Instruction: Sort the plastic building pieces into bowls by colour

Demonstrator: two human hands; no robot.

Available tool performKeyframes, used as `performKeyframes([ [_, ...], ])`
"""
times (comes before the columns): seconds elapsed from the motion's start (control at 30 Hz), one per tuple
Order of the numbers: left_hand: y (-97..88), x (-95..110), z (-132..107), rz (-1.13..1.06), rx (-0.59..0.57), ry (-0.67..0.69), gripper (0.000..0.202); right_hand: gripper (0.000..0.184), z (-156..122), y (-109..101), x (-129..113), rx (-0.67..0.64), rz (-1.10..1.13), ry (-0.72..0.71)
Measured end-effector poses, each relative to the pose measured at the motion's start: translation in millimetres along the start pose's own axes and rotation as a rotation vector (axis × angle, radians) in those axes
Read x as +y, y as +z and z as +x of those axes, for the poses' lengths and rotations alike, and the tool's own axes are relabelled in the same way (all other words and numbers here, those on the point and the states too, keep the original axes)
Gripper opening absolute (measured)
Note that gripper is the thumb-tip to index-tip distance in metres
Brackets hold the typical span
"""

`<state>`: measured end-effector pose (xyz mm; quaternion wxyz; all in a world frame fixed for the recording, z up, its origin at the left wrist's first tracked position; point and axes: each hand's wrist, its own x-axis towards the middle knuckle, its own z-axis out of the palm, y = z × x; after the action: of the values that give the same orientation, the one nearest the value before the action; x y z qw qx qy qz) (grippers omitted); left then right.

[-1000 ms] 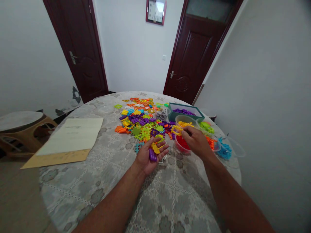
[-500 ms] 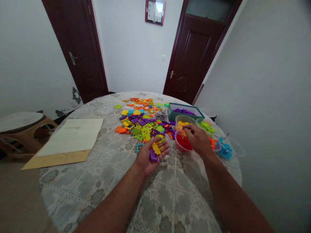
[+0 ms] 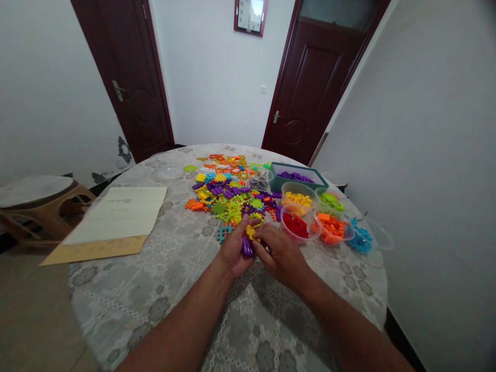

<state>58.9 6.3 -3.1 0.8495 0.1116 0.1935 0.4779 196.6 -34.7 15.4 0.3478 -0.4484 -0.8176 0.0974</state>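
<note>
My left hand (image 3: 235, 251) is cupped palm up over the near side of the toy pile. A purple plastic building piece (image 3: 247, 246) and a yellow plastic building piece (image 3: 251, 232) lie in its palm. My right hand (image 3: 282, 253) has come up against it from the right, thumb and fingertips closed on the yellow piece. Part of that piece is hidden by the fingers. Just beyond the hands spreads a pile of mixed coloured building pieces (image 3: 228, 206). Right of them stands a clear bowl of red pieces (image 3: 295, 226).
Behind the red bowl are a bowl of yellow pieces (image 3: 298, 198) and a green box (image 3: 321, 178) with purple pieces. Orange pieces (image 3: 332, 228), light green pieces (image 3: 331, 201) and blue pieces (image 3: 361, 238) sit further right. Paper sheets (image 3: 116, 214) lie at left on the patterned tablecloth (image 3: 166, 294).
My right hand has moved left and nearer, from above the bowls to the yellow piece in my left palm. My left fingers have curled in somewhat. The view has shifted slightly.
</note>
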Motion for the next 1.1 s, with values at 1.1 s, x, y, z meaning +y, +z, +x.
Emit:
performKeyframes([
  [1.1,-4.8,8.1,4.0,-0.042,0.115,0.156,0.032,0.020,-7.9,-14.4,0.9,0.062,0.146,0.185],
])
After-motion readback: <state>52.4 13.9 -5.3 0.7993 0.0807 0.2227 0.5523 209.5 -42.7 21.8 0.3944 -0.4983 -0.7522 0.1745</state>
